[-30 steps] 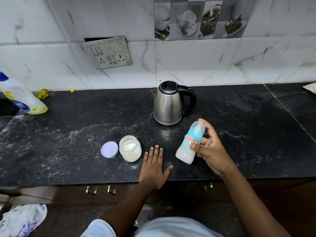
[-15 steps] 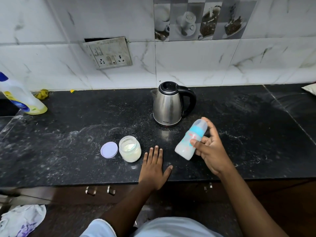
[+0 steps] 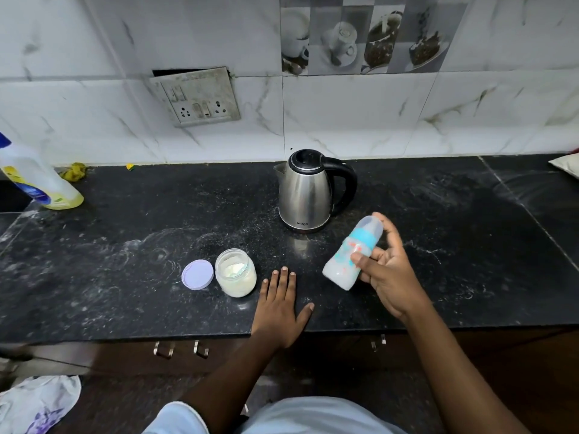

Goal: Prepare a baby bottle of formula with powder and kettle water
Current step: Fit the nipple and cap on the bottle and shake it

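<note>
My right hand (image 3: 387, 270) grips a capped baby bottle (image 3: 352, 253) with a blue collar, tilted in the air with its cap up and to the right; milky liquid fills its lower part. My left hand (image 3: 280, 303) rests flat on the black counter (image 3: 125, 270), fingers straight, holding nothing. Just left of it stands an open glass jar of white formula powder (image 3: 235, 272), and its lilac lid (image 3: 197, 274) lies beside the jar. The steel kettle (image 3: 308, 191) with a black handle stands behind, lid shut.
A yellow detergent bottle (image 3: 34, 180) stands at the far left by the wall. A switch plate (image 3: 195, 97) hangs on the tiled wall. Cupboard handles (image 3: 181, 349) sit below the counter's front edge, and a crumpled bag (image 3: 34, 402) lies on the floor.
The bottle in my right hand has tipped further over and risen slightly. My left hand has stayed flat on the counter.
</note>
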A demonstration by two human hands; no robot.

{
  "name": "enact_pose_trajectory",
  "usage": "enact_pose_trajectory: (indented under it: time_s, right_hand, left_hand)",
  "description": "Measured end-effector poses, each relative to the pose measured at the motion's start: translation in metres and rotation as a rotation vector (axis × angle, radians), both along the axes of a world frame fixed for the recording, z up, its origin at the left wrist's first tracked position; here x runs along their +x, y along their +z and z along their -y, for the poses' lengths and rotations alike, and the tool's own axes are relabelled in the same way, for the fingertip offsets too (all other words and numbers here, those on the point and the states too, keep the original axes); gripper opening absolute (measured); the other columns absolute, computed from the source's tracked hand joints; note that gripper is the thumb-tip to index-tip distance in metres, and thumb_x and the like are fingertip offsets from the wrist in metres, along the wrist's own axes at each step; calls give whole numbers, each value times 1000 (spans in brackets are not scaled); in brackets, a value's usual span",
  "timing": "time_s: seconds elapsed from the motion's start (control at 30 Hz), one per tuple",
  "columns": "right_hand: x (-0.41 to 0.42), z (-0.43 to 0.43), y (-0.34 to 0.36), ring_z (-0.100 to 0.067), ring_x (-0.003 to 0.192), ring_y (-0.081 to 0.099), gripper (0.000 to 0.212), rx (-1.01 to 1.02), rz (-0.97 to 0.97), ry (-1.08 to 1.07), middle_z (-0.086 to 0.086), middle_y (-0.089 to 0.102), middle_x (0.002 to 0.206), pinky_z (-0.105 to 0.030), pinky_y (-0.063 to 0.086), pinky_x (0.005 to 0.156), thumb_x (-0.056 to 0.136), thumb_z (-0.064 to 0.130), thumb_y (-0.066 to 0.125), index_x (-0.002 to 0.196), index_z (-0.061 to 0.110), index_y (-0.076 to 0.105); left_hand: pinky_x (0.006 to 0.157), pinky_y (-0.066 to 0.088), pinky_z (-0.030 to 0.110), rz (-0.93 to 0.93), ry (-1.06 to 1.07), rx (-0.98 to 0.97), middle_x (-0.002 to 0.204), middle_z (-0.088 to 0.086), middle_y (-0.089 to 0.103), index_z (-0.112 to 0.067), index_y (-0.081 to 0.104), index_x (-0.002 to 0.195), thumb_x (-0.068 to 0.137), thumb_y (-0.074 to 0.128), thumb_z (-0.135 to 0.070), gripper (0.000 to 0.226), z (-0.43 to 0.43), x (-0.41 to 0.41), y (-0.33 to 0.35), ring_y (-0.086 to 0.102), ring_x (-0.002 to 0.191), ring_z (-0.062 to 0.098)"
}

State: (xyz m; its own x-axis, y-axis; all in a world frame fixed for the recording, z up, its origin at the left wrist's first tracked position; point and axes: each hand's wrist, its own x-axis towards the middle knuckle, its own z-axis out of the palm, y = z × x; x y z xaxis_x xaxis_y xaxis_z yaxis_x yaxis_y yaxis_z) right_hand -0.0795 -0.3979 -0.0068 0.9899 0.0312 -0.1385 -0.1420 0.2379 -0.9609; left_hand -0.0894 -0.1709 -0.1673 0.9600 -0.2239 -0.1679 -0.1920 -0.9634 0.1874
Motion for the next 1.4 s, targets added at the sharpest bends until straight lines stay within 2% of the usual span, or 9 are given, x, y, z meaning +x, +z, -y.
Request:
enact_pose_trajectory:
  time_s: [0.13, 0.27, 0.4, 0.5, 0.73, 0.83, 0.97, 1.03, 1.4]
  right_hand:
    - [-3, 0, -2, -24, 102, 72, 91, -36, 4, 94, -17, 73, 118, -43, 63, 83, 80, -7, 74, 151, 40, 40]
    - [-3, 4, -7, -25, 110, 71, 90, 18, -13, -54, -9, 75, 118, -51, 61, 90, 78, 3, 77, 149, 46, 42]
    - [-8, -2, -8, -26, 106, 72, 91, -40, 3, 101, -15, 73, 120, -49, 61, 92, 78, -2, 77, 150, 41, 42]
    - [-8, -4, -10, -25, 112, 69, 86, 17, -26, -47, -10, 72, 121, -54, 58, 96, 85, -3, 74, 147, 47, 42]
    - [-8, -9, -7, -26, 115, 69, 89, 56, -20, -46, -16, 69, 129, -51, 60, 94, 81, 1, 75, 148, 48, 41]
    - [-11, -11, -6, -28, 107, 71, 91, -20, -4, 123, -21, 70, 126, -45, 62, 87, 78, 0, 77, 149, 44, 41]
    - [-9, -10, -6, -26, 113, 69, 89, 57, -25, -44, -14, 71, 125, -56, 59, 95, 78, 4, 76, 149, 46, 41]
    - [-9, -9, -5, -28, 112, 69, 92, 5, -18, 42, -14, 71, 123, -61, 56, 98, 78, 3, 77, 150, 46, 40]
    - [-9, -5, -5, -27, 109, 71, 91, 30, -5, 21, -19, 71, 124, -49, 62, 86, 77, 1, 76, 151, 40, 41]
  left_hand:
    - [133, -10, 46, 3, -6, 10, 178, 9, -16, -15, -7, 170, 97, 5, -75, 95, -1, 0, -1, -18, 164, 27]
    - [133, -11, 46, 14, -1, 1, 178, 8, -15, -15, -6, 170, 99, 8, -74, 94, -1, 0, -2, -17, 165, 26]
    - [133, -10, 46, 15, -7, 2, 178, 9, -15, -15, -5, 170, 96, 3, -75, 96, -1, 0, -2, -16, 165, 27]
    - [133, -10, 46, 21, -2, 0, 178, 8, -15, -15, -5, 170, 96, 4, -75, 96, -1, 0, -3, -17, 165, 26]
    - [133, -9, 47, 20, 0, -3, 179, 9, -13, -14, -5, 170, 101, 13, -74, 92, -1, 0, -4, -15, 165, 27]
    - [133, -9, 47, 8, -10, 9, 178, 9, -14, -14, -6, 170, 102, 14, -73, 92, -1, 1, -4, -16, 165, 27]
    - [133, -8, 47, 10, 0, -9, 178, 8, -14, -14, -6, 170, 101, 12, -74, 93, -1, 1, -4, -16, 165, 27]
    - [134, -8, 47, 13, -2, -20, 178, 9, -13, -14, -4, 170, 101, 13, -73, 93, -1, 0, -4, -15, 165, 27]
    - [133, -11, 45, 16, 1, -30, 179, 8, -13, -14, -3, 170, 101, 14, -73, 93, -1, -1, -1, -15, 165, 26]
